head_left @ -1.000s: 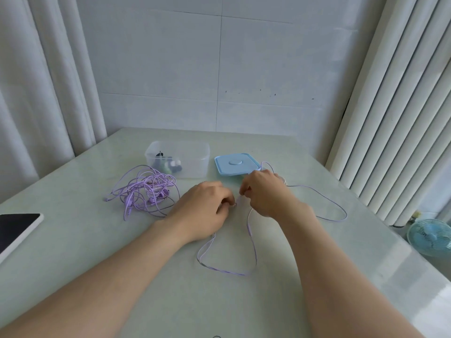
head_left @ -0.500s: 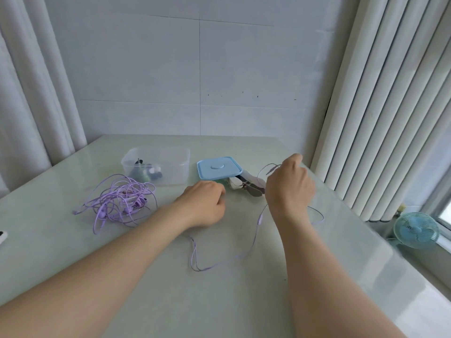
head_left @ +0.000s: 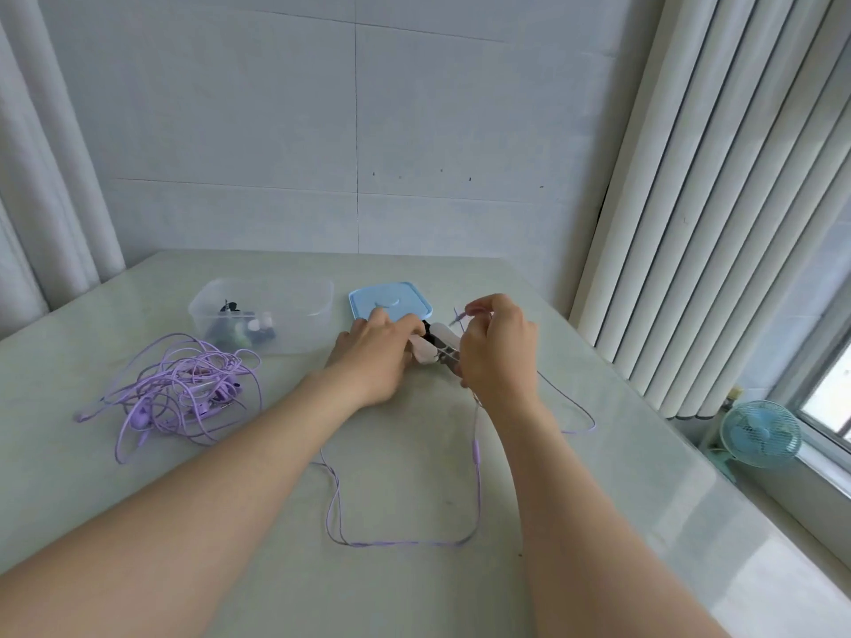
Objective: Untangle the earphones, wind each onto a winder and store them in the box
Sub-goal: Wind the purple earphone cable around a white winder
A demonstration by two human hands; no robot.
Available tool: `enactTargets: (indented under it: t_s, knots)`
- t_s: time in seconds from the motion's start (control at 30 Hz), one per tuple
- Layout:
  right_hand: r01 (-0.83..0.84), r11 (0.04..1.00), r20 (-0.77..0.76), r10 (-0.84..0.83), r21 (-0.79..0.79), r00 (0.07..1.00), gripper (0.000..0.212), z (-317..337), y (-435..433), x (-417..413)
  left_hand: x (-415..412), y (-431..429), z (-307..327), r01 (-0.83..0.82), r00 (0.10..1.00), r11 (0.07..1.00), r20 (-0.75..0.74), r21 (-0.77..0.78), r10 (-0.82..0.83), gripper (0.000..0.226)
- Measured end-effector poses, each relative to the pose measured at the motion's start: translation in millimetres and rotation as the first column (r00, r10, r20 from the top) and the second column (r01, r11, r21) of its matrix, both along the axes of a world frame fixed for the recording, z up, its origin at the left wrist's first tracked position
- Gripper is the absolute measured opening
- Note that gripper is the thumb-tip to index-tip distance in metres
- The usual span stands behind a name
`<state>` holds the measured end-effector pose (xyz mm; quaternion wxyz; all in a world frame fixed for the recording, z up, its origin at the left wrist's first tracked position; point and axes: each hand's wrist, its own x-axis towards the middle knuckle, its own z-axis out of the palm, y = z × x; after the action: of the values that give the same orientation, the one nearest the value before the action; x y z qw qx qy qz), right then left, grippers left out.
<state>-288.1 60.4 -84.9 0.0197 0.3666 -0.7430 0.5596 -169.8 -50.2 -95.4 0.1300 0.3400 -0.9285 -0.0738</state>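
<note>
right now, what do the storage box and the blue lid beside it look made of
Box: clear, slightly frosted plastic, seemingly; its contents show through the walls. Lid: opaque pale blue plastic, probably; smooth, with a moulded round centre.

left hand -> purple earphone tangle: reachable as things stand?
Probably yes. The tangle lies on the table to the left of the left hand, with nothing between them. But that hand is gripping the winder, so it would have to let go first.
</note>
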Motion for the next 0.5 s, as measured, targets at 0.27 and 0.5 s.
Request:
enactTargets:
  t_s: [0.27,0.5]
  knots:
    - [-0.033,0.999,-0.105,0.033,-0.007,0.994,0.019,9.2,3.4,21.0,28.2,0.1,6.4,0.059,0.946,0.996,-0.322,0.070,-0.034,0.011]
    - [-0.161,0.984,-0.345,0.126,-0.075,0.930,0.027,17.0,-0.2,54.3,77.3,22.2,27.8,0.458,0.709,0.403,-0.599,0.793,0.372,0.026]
